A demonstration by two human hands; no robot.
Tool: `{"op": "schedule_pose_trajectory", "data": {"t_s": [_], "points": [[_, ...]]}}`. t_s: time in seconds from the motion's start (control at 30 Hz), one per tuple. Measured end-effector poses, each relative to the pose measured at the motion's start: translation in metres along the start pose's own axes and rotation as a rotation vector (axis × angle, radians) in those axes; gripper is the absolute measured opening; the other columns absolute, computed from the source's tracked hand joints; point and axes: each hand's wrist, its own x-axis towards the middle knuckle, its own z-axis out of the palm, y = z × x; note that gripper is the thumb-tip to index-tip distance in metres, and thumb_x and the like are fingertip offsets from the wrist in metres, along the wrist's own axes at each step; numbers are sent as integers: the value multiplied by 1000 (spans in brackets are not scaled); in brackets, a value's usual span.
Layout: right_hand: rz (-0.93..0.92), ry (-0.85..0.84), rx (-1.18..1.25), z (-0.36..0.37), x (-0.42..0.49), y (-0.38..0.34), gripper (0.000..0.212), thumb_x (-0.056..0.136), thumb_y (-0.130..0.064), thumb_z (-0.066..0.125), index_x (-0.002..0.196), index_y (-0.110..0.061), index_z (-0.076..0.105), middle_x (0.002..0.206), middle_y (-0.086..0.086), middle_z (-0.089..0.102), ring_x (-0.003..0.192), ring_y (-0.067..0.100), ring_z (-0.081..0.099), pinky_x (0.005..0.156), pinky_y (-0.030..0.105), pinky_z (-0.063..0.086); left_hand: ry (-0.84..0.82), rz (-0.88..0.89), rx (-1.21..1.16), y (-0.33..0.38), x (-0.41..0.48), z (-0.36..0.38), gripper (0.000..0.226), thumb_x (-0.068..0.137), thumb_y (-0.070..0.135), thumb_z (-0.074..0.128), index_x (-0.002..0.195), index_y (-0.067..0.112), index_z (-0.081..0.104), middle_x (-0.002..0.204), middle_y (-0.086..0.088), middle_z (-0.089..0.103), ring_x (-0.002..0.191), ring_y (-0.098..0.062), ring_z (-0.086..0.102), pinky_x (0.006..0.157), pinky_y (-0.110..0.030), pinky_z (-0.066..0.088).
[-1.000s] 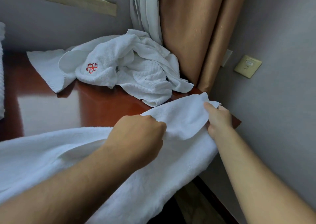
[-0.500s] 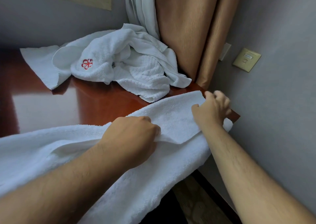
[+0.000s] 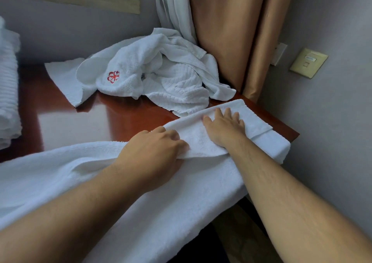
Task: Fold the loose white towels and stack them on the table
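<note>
White terry towel [image 3: 201, 192] draped along the front edge of the glossy red-brown bench [image 3: 124, 120], end flap folded back at the right corner. Right hand [image 3: 225, 128] flat on that flap, fingers straight, just pressing down. Left hand [image 3: 155, 152] curled round the flap's near edge, pinching it. Messy pile of loose towels [image 3: 161, 75] at the back right corner, ribbed folded stack [image 3: 8, 93] over at the left edge.

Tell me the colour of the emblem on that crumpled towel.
Red: a flower-like emblem on the crumpled towel; clearest in head view.
</note>
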Motion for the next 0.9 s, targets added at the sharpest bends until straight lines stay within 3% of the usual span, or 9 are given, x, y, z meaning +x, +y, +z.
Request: {"op": "schedule_pose_trajectory", "data": {"t_s": [0.2, 0.3, 0.37, 0.47, 0.53, 0.6, 0.73, 0.83, 0.9], "points": [[37, -32, -11, -17, 5, -21, 69, 100, -56, 19, 160, -20, 19, 166, 12, 17, 150, 38, 17, 120, 54, 18, 35, -253, 218, -30, -41, -15, 24, 90, 35, 52, 114, 31, 54, 103, 7, 57, 95, -22, 55, 78, -37, 44], [30, 28, -33, -22, -18, -40, 56, 100, -38, 34, 150, -11, 39, 152, 14, 39, 136, 36, 37, 113, 51, 30, 13, -446, 233, -52, -76, -29, 31, 88, 49, 56, 114, 32, 53, 102, 7, 61, 96, -24, 61, 80, -40, 44], [-115, 208, 71, -16, -46, -54, 44, 96, -29, 44, 136, -12, 51, 139, 12, 51, 126, 33, 45, 104, 47, 35, -73, -570, 170, -68, -97, -40, 41, 85, 66, 52, 112, 35, 51, 101, 11, 59, 100, -21, 61, 82, -38, 42], [-552, 426, 481, -7, -95, -85, 30, 92, -25, 58, 120, -13, 60, 115, 8, 62, 112, 31, 53, 94, 42, 45, -143, -626, -93, -83, -126, -59, 57, 78, 77, 50, 111, 32, 58, 100, 10, 59, 95, -18, 59, 82, -38, 48], [-869, 299, 666, -10, -131, -109, 29, 91, -28, 67, 116, -13, 65, 104, 3, 62, 103, 25, 55, 91, 41, 47, -134, -670, -140, -90, -143, -70, 58, 83, 71, 56, 124, 29, 58, 113, 6, 63, 101, -19, 59, 85, -35, 46], [-1093, 256, 610, -10, -163, -129, 34, 90, -33, 71, 116, -13, 66, 104, 3, 62, 100, 24, 55, 91, 38, 46, -154, -715, -111, -96, -160, -79, 60, 89, 57, 65, 139, 27, 52, 131, 1, 61, 118, -22, 58, 95, -35, 45], [-1327, 223, 606, 2, -209, -152, 16, 89, -23, 70, 99, -10, 72, 92, 3, 68, 88, 22, 61, 84, 37, 50, -130, -770, -180, -107, -207, -92, 71, 89, 30, 74, 151, 26, 40, 149, -1, 51, 135, -21, 47, 110, -32, 36], [-1439, 126, 522, 16, -224, -164, 11, 88, -14, 70, 97, -11, 75, 94, 4, 73, 89, 26, 65, 85, 40, 51, -197, -861, -422, -114, -244, -100, 73, 83, 26, 78, 147, 37, 45, 130, 2, 62, 114, -14, 61, 100, -32, 48], [-1473, 106, 469, 22, -228, -170, 14, 89, -12, 68, 100, -11, 76, 98, 6, 73, 95, 27, 64, 90, 37, 48, -181, -854, -376, -117, -253, -97, 60, 82, 17, 76, 136, 37, 58, 118, 1, 65, 98, -14, 66, 91, -31, 52]]}}
